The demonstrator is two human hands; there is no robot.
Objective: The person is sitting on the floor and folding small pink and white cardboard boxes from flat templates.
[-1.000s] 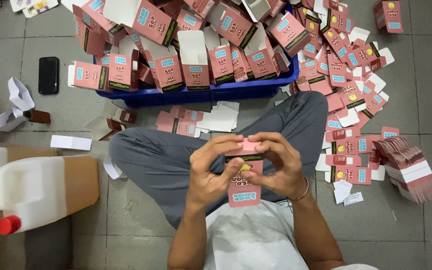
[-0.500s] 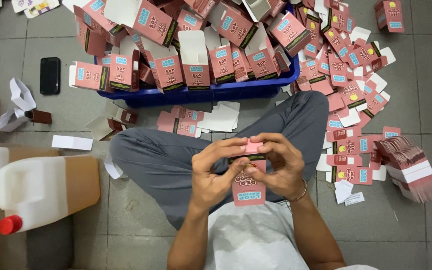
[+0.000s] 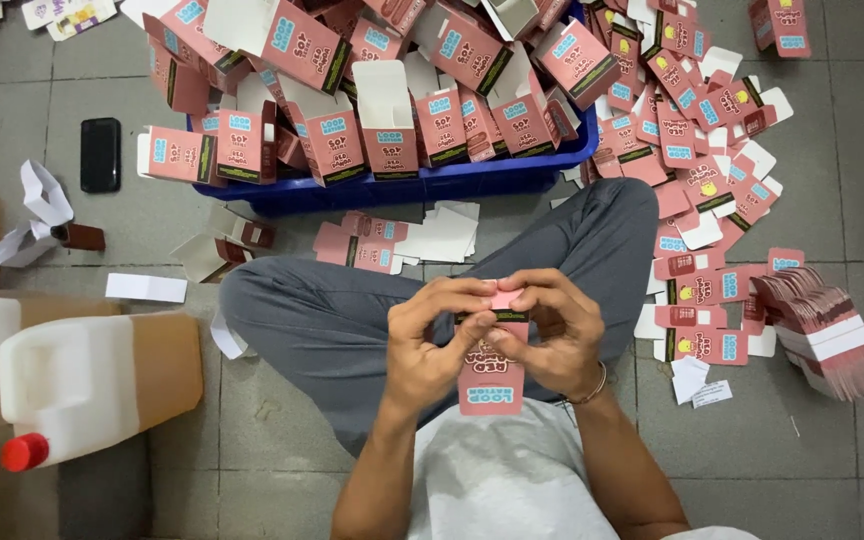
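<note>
A blue crate (image 3: 432, 185) is overflowing with folded pink cartons (image 3: 389, 125). Over the lap, the left hand (image 3: 432, 335) and right hand (image 3: 552, 330) are both gripping one pink carton (image 3: 492, 372) between them, fingers pressing its top flap.

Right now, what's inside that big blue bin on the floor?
The blue bin is heaped with folded pink cartons, many with white flaps open, spilling over its rim. Whatever lies lower down, and the bin's bottom, is covered by the pile.
</note>
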